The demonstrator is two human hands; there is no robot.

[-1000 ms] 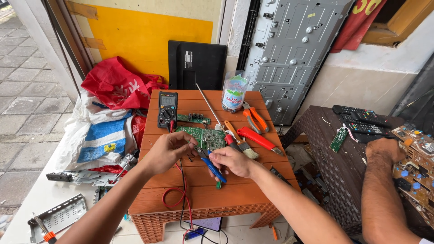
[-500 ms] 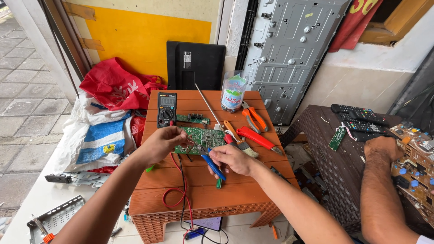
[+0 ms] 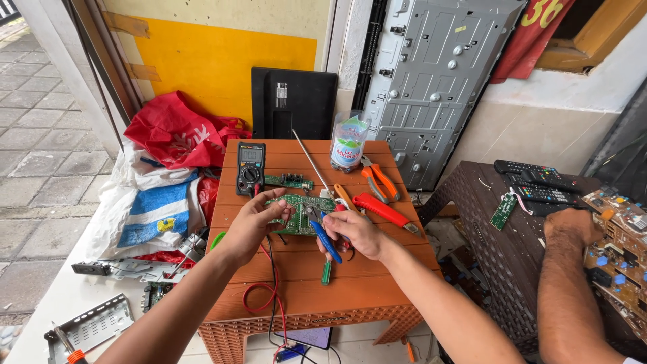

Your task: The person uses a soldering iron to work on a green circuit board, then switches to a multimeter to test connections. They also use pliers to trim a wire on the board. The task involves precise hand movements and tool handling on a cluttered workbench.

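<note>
On the small orange-brown table [image 3: 377,269], a green circuit board [image 3: 301,213] lies near the middle, and both of the person's hands work at it. Left hand [image 3: 253,222] grips the board's left edge, fingers curled round it. Right hand [image 3: 350,232] is closed on blue-handled pliers [image 3: 325,240], whose tips meet the board's right part. Far left on the table stands a black multimeter [image 3: 250,168], with a smaller green board [image 3: 288,180] just right of it. A plastic bottle [image 3: 349,143] stands at the far edge; orange cutters [image 3: 376,179] and a red-handled tool [image 3: 381,210] lie to the right. Another person's hand [image 3: 571,226] rests on the dark wicker table [image 3: 499,249] at right, near remote controls [image 3: 536,182].
</note>
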